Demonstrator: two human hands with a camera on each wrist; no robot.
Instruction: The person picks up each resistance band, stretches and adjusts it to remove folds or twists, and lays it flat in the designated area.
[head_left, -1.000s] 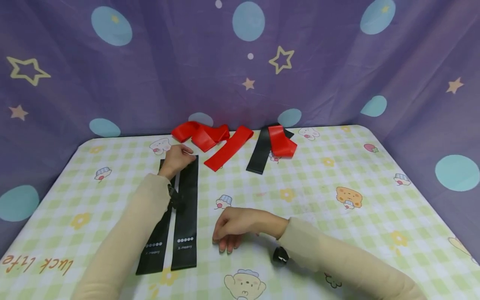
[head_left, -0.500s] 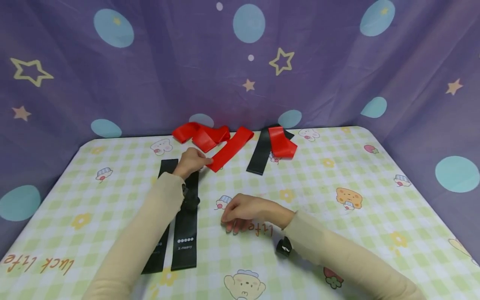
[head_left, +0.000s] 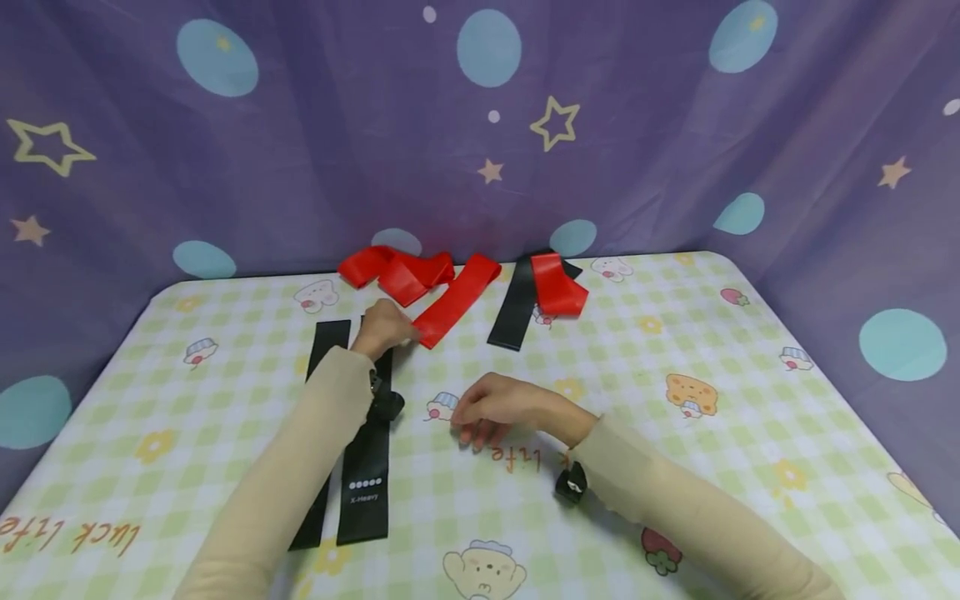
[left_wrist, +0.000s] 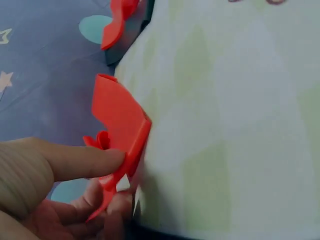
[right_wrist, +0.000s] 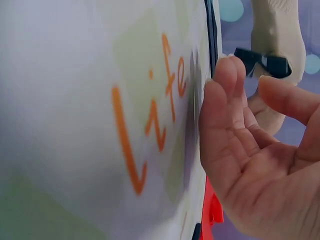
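Observation:
My left hand (head_left: pixel 386 325) pinches the near left corner of a flat red resistance band (head_left: pixel 459 302), which slants across the back of the table. In the left wrist view the thumb lies on the edge of this red band (left_wrist: pixel 121 112), with fingers below it. Under my left forearm, two black resistance bands lie side by side: one marked X-Heavy (head_left: pixel 365 475), and a left one (head_left: pixel 330 335) partly hidden by the sleeve. My right hand (head_left: pixel 501 408) hovers low over the middle of the table, fingers loosely bent, holding nothing.
Behind the left hand lies a crumpled red band (head_left: pixel 405 277). To its right, a folded red band (head_left: pixel 558 287) overlaps a black band (head_left: pixel 513 310). A purple curtain (head_left: pixel 637 167) hangs along the back edge of the checked tablecloth (head_left: pixel 600 533).
From the far end of the black bands, my left hand has moved right to the red band and taken its near corner. My right hand has shifted slightly away from me and right.

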